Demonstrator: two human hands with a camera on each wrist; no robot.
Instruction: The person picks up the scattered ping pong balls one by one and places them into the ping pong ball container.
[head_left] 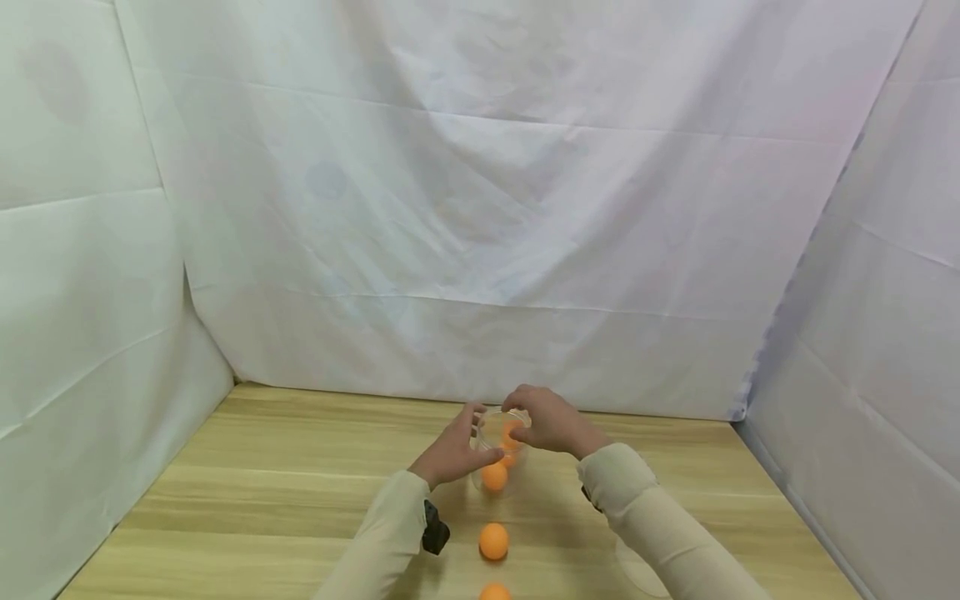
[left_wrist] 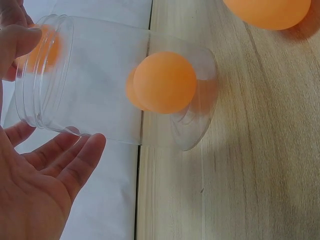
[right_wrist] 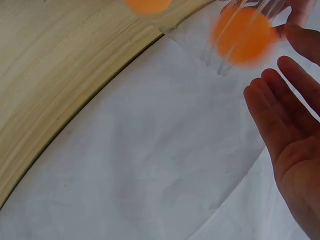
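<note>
Clear jar (left_wrist: 100, 100), upright on tabletop (head_left: 300, 483), with orange balls (left_wrist: 167, 82) inside; left hand (head_left: 450, 452), fingers clamped round jar; right hand (head_left: 555, 423), fingers apart at jar mouth.

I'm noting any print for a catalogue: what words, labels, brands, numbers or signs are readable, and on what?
None can be read.
The clear jar carries no visible label.
The orange balls show no readable print.
The black device at the left sleeve is too small to tell.
</note>
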